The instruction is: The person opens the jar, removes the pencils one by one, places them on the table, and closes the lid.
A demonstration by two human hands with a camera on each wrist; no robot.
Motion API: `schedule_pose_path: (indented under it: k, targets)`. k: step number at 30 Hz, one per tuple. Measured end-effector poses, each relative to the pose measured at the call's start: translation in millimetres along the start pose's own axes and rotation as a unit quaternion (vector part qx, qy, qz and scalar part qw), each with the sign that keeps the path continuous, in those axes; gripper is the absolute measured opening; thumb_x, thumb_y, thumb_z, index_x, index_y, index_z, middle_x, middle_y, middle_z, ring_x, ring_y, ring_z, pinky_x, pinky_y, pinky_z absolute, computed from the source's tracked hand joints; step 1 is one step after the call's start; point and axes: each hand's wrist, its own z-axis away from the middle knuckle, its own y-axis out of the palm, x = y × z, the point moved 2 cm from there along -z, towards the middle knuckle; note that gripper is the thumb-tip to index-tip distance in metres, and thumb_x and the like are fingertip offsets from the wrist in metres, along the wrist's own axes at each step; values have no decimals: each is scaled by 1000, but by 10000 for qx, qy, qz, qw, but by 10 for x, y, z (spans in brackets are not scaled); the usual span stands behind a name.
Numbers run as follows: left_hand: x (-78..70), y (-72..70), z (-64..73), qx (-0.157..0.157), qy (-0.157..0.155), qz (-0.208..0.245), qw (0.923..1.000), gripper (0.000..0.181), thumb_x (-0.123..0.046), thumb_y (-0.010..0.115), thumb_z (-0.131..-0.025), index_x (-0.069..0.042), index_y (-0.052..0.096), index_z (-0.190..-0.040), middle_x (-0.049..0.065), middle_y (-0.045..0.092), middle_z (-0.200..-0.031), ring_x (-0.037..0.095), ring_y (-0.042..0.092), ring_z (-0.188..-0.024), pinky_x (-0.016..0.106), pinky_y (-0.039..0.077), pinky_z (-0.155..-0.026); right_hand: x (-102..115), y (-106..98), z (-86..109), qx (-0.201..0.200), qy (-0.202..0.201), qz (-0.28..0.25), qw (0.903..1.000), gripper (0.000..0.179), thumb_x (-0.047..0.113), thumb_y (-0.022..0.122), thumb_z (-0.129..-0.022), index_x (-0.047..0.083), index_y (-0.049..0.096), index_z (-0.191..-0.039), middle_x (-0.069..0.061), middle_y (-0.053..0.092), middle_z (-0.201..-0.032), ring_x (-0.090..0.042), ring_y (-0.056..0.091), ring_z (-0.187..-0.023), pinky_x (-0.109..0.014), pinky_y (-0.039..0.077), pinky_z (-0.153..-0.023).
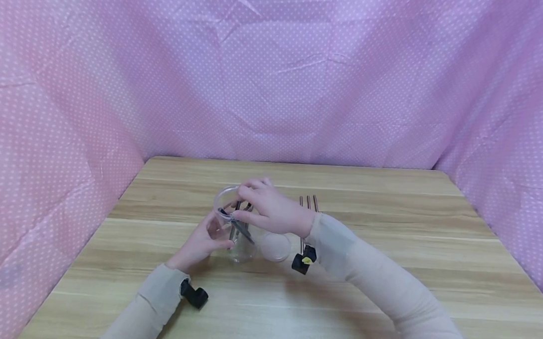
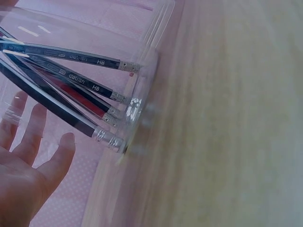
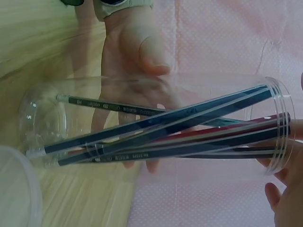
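A clear plastic jar (image 1: 241, 251) stands on the table with its mouth uncovered. Several dark striped HB pencils (image 3: 165, 118) and a red one (image 2: 83, 94) lean inside it, metal ends down. My left hand (image 1: 201, 242) holds the jar from the left side, thumb toward the front and fingers behind the wall. Over the mouth is my right hand (image 1: 270, 207), its fingers and thumb spanning the rim (image 3: 284, 127) by the pencils' upper ends. Part of the mouth is hidden under that hand.
A clear round lid (image 1: 275, 247) lies flat just right of the jar. Farther right, several loose pencils (image 1: 308, 203) lie on the wooden table (image 1: 408, 244), partly covered by the right wrist. Pink dotted cloth (image 1: 292, 90) hangs behind and at both sides.
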Motion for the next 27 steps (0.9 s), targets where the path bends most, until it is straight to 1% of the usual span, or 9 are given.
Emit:
schedule_pose_path:
  k: [3,6,8,10,15,17,20,24,27]
  targets:
    - [8,-4,-8,-40,-32,-76,10000,88,9,65,-79,-13,19,-151,15,28,-153,4,39,-130,38,28,-113,1,4,-32,54,134,-254,9996,21,27,53,-96,11,59,-108,-2,60,-112,-19,50,-109,-36,37,-96]
    - [25,-10,-15,-127,-57,-175,9997,87,8,67,-79,-11,21,-150,17,32,-151,-5,41,-124,45,27,-114,0,1,-59,95,307,-546,9980,20,25,51,-97,11,60,-108,0,62,-109,-18,51,-108,-36,36,-98]
    - [30,-9,-20,-163,-42,-198,9997,86,8,67,-79,-9,21,-149,19,35,-149,-6,42,-122,50,25,-113,4,-8,-80,146,414,-640,9970,19,25,49,-98,12,60,-107,2,63,-107,-17,52,-109,-36,36,-100]
    - [28,-8,-26,-176,-2,-202,9996,85,8,67,-79,-8,21,-149,20,36,-148,-5,43,-122,54,24,-113,16,-23,-105,253,480,-674,9963,19,24,47,-99,12,59,-107,2,62,-106,-15,52,-106,-33,39,-98]
    - [-4,-13,-39,-216,14,-244,9995,87,8,67,-78,-10,20,-150,19,35,-148,-4,43,-121,55,23,-112,50,-76,-212,466,722,-829,9928,15,19,47,-99,10,58,-102,-1,62,-102,-13,56,-97,-24,50,-84]
    - [-14,-20,-44,-235,-23,-241,9994,89,8,67,-79,-12,19,-151,17,34,-150,-3,42,-123,54,23,-113,56,-94,-265,418,805,-816,9925,13,16,50,-98,8,61,-100,-3,65,-102,-14,59,-98,-24,51,-86]
    - [-16,-29,-48,-244,-75,-160,9995,88,7,67,-79,-15,21,-150,15,34,-150,1,41,-125,54,22,-114,67,-101,-322,339,767,-536,9950,11,13,56,-94,8,64,-99,-2,68,-101,-15,62,-99,-24,51,-88]
    - [12,-33,-28,-256,-125,-134,9995,83,7,68,-78,-13,26,-147,15,39,-146,-2,44,-122,55,22,-114,99,-85,-340,236,753,-220,9966,12,12,63,-90,10,67,-101,0,70,-99,-14,63,-97,-24,51,-87]
    - [32,-31,-12,-248,-80,-193,9995,81,7,68,-78,-11,27,-146,14,43,-143,-4,45,-120,56,23,-113,117,-65,-355,32,890,-235,9957,13,10,66,-87,9,70,-100,-1,73,-98,-13,66,-97,-23,52,-88]
